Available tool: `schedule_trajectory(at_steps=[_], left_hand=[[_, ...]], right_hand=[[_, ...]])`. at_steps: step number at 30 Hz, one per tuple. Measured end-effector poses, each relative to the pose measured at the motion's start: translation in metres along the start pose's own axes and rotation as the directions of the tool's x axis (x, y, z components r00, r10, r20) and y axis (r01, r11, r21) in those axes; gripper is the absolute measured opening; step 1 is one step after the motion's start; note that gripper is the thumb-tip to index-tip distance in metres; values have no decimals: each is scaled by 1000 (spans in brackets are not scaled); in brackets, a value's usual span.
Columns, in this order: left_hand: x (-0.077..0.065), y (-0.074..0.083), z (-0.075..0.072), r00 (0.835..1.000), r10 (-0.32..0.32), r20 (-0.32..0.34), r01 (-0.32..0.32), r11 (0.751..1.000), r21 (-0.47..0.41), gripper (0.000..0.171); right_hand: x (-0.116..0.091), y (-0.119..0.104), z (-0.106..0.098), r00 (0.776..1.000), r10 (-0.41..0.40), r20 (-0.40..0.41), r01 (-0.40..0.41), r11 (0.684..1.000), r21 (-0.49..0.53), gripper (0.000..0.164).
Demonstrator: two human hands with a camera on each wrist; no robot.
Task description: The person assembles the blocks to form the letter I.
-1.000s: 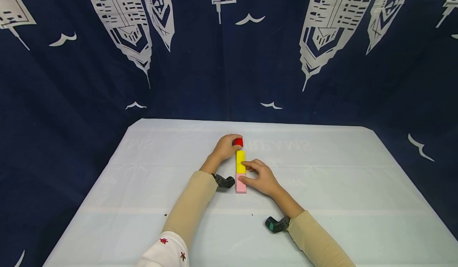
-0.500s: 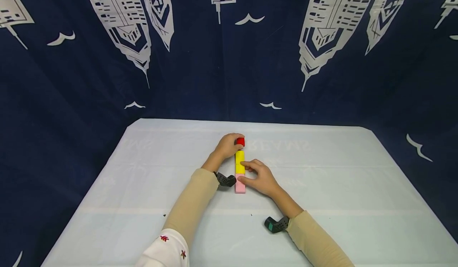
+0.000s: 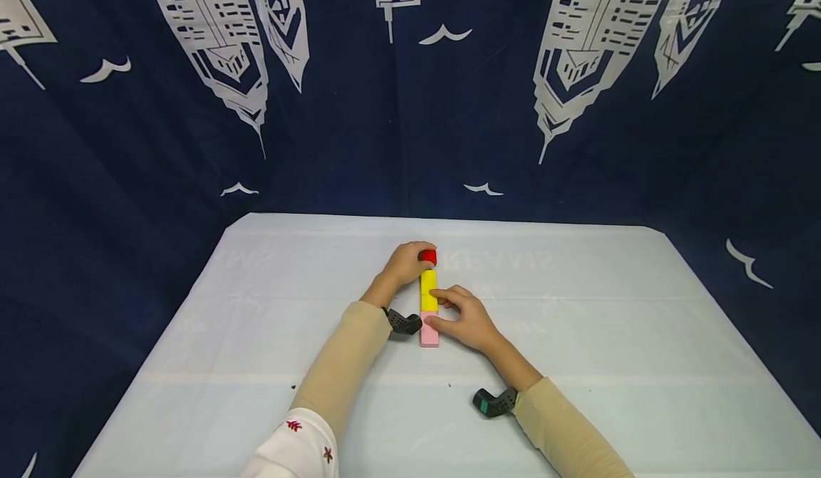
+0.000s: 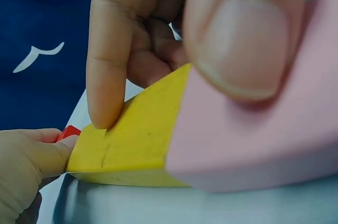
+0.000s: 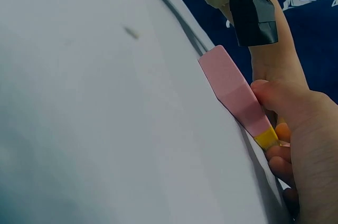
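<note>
Row of blocks laid end to end on the tabletop point(image 3: 577, 335), long axis running near to far: pink block point(image 3: 430, 333) nearest, yellow block point(image 3: 428, 291) in the middle, red block point(image 3: 428, 256) at the far end. Left hand point(image 3: 405, 263) at the far end, on the left side of the row, fingers curled round the red block, which sits just beyond the yellow block's far end; touching or a hair apart, cannot tell. Right hand point(image 3: 468, 318) on the right side of the row, thumb pressed on the pink block, a fingertip on the yellow block, fingers bent and bracing both across their joint. Left hand nearer the red block; right hand nearer the pink and yellow pair.
</note>
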State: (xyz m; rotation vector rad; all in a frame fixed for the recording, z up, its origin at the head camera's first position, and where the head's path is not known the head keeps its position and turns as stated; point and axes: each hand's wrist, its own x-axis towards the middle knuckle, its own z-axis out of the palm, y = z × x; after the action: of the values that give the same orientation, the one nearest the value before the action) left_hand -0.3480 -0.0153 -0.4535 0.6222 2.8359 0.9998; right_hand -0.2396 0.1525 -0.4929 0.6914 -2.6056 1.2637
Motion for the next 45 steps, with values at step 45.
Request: schedule_trajectory(at_steps=[45], left_hand=[[-1, -7, 2, 999, -45, 15, 45, 998, -48, 36]], right_hand=[[0, 2, 1, 1000, -16, -11, 16, 1000, 3, 51]])
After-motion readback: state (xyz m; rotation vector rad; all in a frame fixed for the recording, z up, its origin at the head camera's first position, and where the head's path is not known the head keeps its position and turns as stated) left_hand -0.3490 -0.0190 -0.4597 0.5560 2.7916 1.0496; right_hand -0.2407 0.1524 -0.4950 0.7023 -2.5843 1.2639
